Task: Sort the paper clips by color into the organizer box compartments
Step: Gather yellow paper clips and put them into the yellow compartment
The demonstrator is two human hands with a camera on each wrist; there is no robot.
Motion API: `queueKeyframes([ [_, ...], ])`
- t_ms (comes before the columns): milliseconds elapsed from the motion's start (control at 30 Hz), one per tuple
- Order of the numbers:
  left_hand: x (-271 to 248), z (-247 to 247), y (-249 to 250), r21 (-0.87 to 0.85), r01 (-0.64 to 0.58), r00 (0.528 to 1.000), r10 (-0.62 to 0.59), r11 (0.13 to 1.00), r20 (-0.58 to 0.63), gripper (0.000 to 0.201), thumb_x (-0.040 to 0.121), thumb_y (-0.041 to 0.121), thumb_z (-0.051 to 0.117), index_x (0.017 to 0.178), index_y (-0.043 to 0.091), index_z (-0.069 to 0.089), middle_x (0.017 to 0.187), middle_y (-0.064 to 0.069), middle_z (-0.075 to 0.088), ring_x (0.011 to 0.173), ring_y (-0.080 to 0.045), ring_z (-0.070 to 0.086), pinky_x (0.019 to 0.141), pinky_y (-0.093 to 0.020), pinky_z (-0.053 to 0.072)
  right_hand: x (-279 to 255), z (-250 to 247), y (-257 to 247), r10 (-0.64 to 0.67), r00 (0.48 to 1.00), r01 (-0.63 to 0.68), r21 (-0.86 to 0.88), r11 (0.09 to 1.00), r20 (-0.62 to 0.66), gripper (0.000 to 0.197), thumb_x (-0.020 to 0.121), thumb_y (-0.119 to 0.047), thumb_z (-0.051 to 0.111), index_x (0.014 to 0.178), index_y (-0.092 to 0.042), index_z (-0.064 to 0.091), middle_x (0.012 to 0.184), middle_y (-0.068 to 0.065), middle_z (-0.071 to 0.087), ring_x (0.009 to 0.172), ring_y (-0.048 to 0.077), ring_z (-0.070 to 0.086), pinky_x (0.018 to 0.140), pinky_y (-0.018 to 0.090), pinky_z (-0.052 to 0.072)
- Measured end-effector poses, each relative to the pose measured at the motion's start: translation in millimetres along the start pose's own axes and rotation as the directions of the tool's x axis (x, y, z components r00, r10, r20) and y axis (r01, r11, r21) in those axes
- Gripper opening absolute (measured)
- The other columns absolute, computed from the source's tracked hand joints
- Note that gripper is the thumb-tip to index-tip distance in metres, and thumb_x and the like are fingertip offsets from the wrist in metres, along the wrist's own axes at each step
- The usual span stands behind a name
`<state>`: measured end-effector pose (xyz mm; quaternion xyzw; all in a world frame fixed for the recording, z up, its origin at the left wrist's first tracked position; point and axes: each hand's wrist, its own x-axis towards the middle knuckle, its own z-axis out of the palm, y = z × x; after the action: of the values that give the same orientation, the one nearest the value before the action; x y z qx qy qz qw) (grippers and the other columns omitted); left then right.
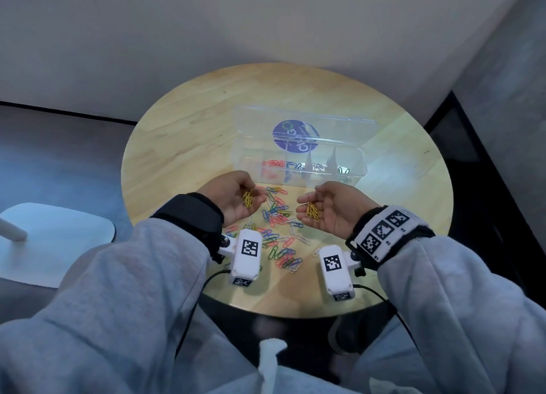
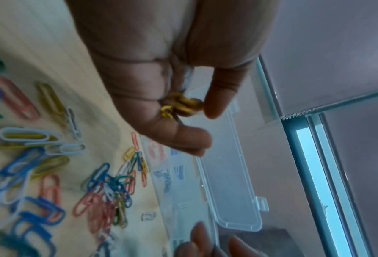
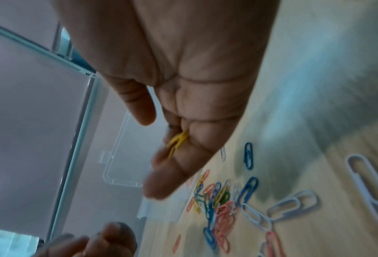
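My left hand [image 1: 254, 193] is held above the table with its fingers curled round a bunch of yellow paper clips [image 1: 247, 199]; the left wrist view shows that bunch of yellow clips [image 2: 181, 106] pinched between thumb and fingers. My right hand [image 1: 307, 199] is turned palm up, loosely cupped, with more yellow clips [image 1: 313, 211] lying on it. They show as yellow clips [image 3: 177, 141] on the fingers in the right wrist view. Between and below the hands lies a mixed pile of coloured clips [image 1: 277, 225]. The clear organizer box [image 1: 362, 157] stands just beyond, lid [image 1: 257, 122] raised, holding red [image 1: 271, 164], blue [image 1: 295, 166], white and dark clips in separate compartments.
The round wooden table [image 1: 189, 127] stands near a wall corner. A white chair seat [image 1: 59, 240] is at the left. Wrist cameras with cables hang over the table's near edge. Loose clips [image 3: 293, 203] spread toward me.
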<state>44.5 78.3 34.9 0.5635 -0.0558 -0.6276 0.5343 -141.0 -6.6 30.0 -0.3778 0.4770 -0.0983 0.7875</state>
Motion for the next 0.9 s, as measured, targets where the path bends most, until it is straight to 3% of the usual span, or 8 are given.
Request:
queueKeyframes([
  [133,-1,1,9,-0.049,-0.044,0.999,0.044,0.998,-0.016,0.015,0.091,0.001,0.034,0.078,0.006,0.040,0.081,-0.019,0.058,0.061,-0.024,0.062,0.049,-0.022,0.056,-3,0,-3,0.010,0.999,-0.014,0.089,0.996,0.048,0.035,0.093,-0.014,0.028,0.097,0.003,0.058,0.088,0.018,0.062,0.079,0.024,0.063,0.064,0.027,0.058],
  [333,0,-6,32,-0.061,-0.069,0.997,0.067,0.996,-0.037,0.020,0.094,0.007,0.031,0.087,0.003,0.049,0.098,-0.020,0.053,0.087,-0.028,0.056,0.087,-0.037,0.048,-4,18,-18,-0.006,0.999,0.003,0.100,0.995,0.038,0.044,0.084,0.017,0.014,0.102,0.007,0.052,0.093,0.021,0.057,0.083,0.026,0.061,0.061,0.025,0.058],
  [433,2,-6,45,-0.069,-0.097,0.995,0.095,0.993,-0.033,0.023,0.095,0.012,0.030,0.089,0.003,0.050,0.102,-0.021,0.052,0.088,-0.029,0.056,0.089,-0.037,0.045,4,37,-34,-0.072,0.997,0.072,0.044,0.996,0.003,0.050,0.084,0.020,0.014,0.117,0.006,0.048,0.095,0.019,0.056,0.086,0.025,0.061,0.066,0.023,0.057],
  [500,6,-5,53,-0.059,-0.098,0.995,0.097,0.993,-0.032,0.027,0.096,0.015,0.028,0.091,0.003,0.052,0.106,-0.022,0.052,0.092,-0.030,0.056,0.093,-0.037,0.043,13,48,-44,-0.127,0.992,0.127,0.015,0.992,-0.025,0.049,0.086,0.019,0.016,0.125,0.006,0.045,0.096,0.018,0.056,0.096,0.025,0.059,0.077,0.024,0.054],
  [633,18,-3,67,-0.064,-0.112,0.994,0.111,0.992,-0.021,0.034,0.097,0.018,0.027,0.116,-0.001,0.047,0.121,-0.025,0.047,0.119,-0.036,0.047,0.101,-0.039,0.038,30,65,-59,-0.166,0.985,0.165,-0.012,0.986,-0.046,0.047,0.091,0.017,0.023,0.132,0.005,0.040,0.106,0.017,0.055,0.116,0.028,0.056,0.094,0.028,0.048],
  [733,26,-1,76,-0.038,-0.104,0.994,0.103,0.994,-0.020,0.042,0.099,0.026,0.030,0.126,-0.003,0.043,0.127,-0.027,0.044,0.129,-0.038,0.041,0.102,-0.038,0.037,43,74,-66,-0.177,0.983,0.176,-0.032,0.984,-0.038,0.048,0.092,0.016,0.024,0.135,0.003,0.038,0.104,0.013,0.054,0.109,0.023,0.054,0.086,0.026,0.049],
  [833,33,3,81,-0.029,-0.096,0.995,0.096,0.995,0.000,0.053,0.099,0.035,0.031,0.134,-0.004,0.040,0.143,-0.027,0.034,0.114,-0.034,0.049,0.097,-0.036,0.039,51,82,-68,-0.178,0.984,0.179,-0.073,0.981,0.023,0.048,0.092,0.015,0.029,0.138,0.003,0.034,0.091,0.005,0.052,0.090,0.015,0.054,0.080,0.022,0.047],
  [900,35,4,83,-0.029,-0.102,0.994,0.103,0.994,0.027,0.060,0.099,0.040,0.031,0.142,-0.002,0.034,0.150,-0.029,0.024,0.132,-0.035,0.038,0.107,-0.037,0.033,58,85,-69,-0.200,0.978,0.205,-0.080,0.976,0.065,0.051,0.092,0.015,0.028,0.142,0.005,0.029,0.109,0.009,0.056,0.103,0.017,0.056,0.090,0.024,0.045],
])
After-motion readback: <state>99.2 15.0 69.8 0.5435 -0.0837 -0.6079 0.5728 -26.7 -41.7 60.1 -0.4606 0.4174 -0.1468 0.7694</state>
